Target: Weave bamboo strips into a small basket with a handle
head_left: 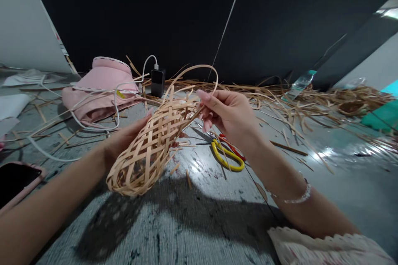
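Observation:
A woven basket (149,145) of pale flat strips hangs tilted over the table, its rounded end toward the lower left. My left hand (132,132) is wrapped round its far side, with most of the fingers hidden behind the weave. At the narrow upper right end, my right hand (230,114) pinches a thin strip (199,66) that arches up in a loop from the basket. Scissors (228,157) with yellow and red handles lie on the table just below my right hand.
Behind the hands are a pink visor cap (107,76), a black power bank (158,83) with a white cable, and many loose strips (248,89). A clear bottle (299,85) leans at the right. A phone (18,182) lies at the left edge.

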Motion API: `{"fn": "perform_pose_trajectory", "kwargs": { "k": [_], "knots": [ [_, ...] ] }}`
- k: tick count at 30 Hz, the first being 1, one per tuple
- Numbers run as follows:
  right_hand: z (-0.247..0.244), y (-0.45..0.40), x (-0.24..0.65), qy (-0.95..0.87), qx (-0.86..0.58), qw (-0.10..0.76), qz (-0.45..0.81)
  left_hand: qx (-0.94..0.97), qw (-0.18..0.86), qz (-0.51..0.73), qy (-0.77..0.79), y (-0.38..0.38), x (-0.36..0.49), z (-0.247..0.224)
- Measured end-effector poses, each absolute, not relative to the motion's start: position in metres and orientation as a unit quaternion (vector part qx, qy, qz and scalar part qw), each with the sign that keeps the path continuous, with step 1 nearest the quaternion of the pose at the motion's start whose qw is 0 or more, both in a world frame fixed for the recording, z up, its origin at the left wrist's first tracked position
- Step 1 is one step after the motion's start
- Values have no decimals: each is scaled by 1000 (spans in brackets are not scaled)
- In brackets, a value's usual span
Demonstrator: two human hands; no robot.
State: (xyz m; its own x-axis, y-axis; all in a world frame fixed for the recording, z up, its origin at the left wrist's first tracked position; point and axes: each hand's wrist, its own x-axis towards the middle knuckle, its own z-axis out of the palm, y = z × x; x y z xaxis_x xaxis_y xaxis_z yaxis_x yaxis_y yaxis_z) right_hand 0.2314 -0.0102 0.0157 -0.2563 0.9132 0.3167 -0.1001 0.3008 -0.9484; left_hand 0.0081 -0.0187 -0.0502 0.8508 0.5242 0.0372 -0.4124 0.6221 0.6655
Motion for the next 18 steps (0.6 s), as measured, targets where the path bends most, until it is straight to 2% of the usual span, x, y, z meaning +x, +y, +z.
{"fn": "perform_pose_trajectory", "kwargs": {
  "k": [5,18],
  "knots": [
    [14,-12,229,-613,-325,545,471,320,913,245,64,-15,9,-59],
    [17,-20,227,-637,-359,537,419,290,908,285,102,-19,17,-54]
  ]
}}
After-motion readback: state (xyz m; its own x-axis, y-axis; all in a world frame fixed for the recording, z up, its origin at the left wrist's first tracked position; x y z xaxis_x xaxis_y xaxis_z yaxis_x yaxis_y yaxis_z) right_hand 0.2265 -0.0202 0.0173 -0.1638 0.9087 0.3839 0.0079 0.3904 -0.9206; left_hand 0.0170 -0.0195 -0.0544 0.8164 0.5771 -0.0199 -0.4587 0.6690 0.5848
